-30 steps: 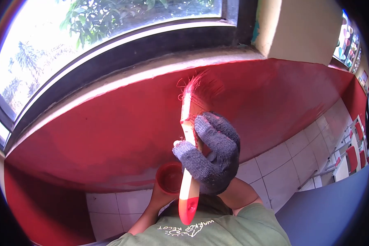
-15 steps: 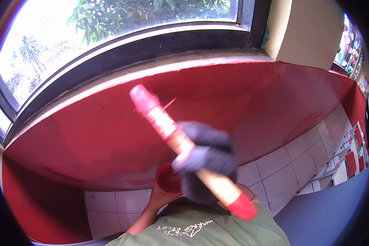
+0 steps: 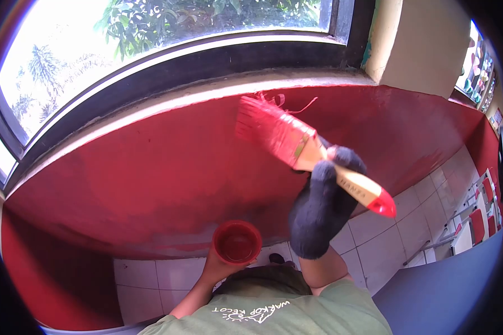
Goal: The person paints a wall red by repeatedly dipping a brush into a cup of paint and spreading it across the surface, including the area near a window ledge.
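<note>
A paintbrush [image 3: 304, 149] with a wooden, red-ended handle is gripped in my right hand [image 3: 327, 198], which wears a dark knit glove. Red paint coats its bristles and metal band, and a few stray bristles stick out to the side. The bristle end overlaps the upper part of the red wall [image 3: 167, 162] in this view, just below the window ledge. Lower down, close to my body, my bare left hand [image 3: 221, 267] holds a red cup [image 3: 237, 242] by its side. Its inside is red too, with a shiny surface at the bottom.
Above the wall runs a pale ledge [image 3: 201, 95] under a dark window frame [image 3: 207, 62]. White floor tiles [image 3: 383, 234] lie below. Red-seated chairs [image 3: 478, 223] stand at the right, behind a blue-grey surface [image 3: 458, 279].
My right hand has moved right and up with the paintbrush and turned it, so the broad side of the bristles now shows. The left hand stays in place, and the cup is less covered.
</note>
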`<state>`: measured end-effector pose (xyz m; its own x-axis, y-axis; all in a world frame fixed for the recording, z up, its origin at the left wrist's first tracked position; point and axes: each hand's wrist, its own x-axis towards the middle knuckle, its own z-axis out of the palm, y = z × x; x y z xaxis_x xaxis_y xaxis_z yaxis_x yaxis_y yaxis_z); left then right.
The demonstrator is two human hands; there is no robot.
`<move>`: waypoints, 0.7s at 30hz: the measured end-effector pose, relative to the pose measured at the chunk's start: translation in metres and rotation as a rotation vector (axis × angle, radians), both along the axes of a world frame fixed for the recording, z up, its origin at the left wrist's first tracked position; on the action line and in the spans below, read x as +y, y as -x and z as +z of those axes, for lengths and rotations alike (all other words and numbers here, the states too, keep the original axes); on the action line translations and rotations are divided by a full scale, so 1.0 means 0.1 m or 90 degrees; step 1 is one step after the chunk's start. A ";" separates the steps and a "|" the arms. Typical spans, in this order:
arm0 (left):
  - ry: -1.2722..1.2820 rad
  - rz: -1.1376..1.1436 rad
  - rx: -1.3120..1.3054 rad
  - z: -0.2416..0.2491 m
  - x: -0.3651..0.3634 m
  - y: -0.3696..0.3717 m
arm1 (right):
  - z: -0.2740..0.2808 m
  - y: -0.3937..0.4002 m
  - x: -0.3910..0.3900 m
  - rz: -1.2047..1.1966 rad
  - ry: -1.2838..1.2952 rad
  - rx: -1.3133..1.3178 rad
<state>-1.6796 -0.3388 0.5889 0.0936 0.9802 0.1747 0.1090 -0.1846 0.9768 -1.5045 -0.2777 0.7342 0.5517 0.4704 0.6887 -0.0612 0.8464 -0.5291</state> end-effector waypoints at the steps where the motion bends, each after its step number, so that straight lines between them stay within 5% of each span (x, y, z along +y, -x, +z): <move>1: -0.019 -0.010 0.015 0.02 0.00 0.00 | -0.01 -0.06 0.06 -0.023 0.010 0.007; 4: -0.040 -0.014 0.033 0.00 0.01 0.04 | -0.01 -0.17 0.06 -0.120 0.016 0.069; 6: -0.036 -0.010 0.039 0.00 0.01 0.05 | -0.26 -0.32 -0.02 -0.319 0.063 -0.090; 8: -0.001 0.010 0.000 0.05 0.01 0.04 | -0.34 -0.57 -0.15 -0.104 -0.051 -0.250; 16: -0.025 -0.001 0.009 0.04 0.04 0.00 | 0.09 -0.58 -0.25 -0.242 -0.125 -0.559; 21: -0.029 -0.042 0.052 -0.02 0.07 -0.03 | -0.03 -0.42 0.03 -0.263 -0.237 -0.478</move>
